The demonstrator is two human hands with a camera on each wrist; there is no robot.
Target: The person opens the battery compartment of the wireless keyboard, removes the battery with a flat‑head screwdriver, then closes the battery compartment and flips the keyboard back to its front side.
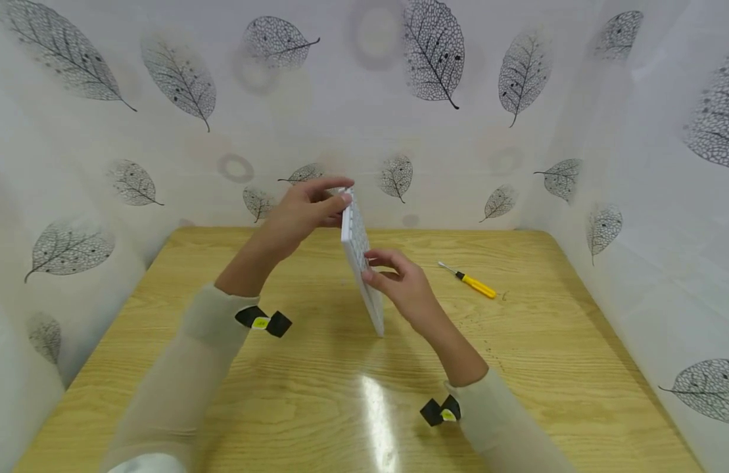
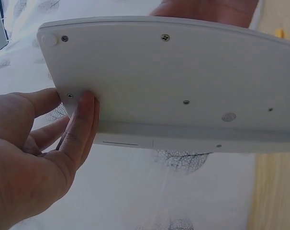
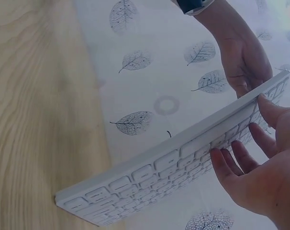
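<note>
Keyboard (image 2: 135, 72) shows screws (image 2: 165, 38) in left wrist view (keys (image 3: 144, 173) in right wrist's)

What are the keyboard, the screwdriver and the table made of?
Keyboard: probably hard plastic, with a smooth, matte-looking white back; the silvery screws look metal.
Screwdriver: handle likely plastic, evenly yellow; shaft maybe metal, since it's silvery.
Table: wood or wood-look sheet, because grain shows; the reflection suggests gloss.

Pale beige sleeves (image 1: 175, 374); black wrist cameras (image 1: 279, 324), yellow-green patches (image 1: 260, 323).
</note>
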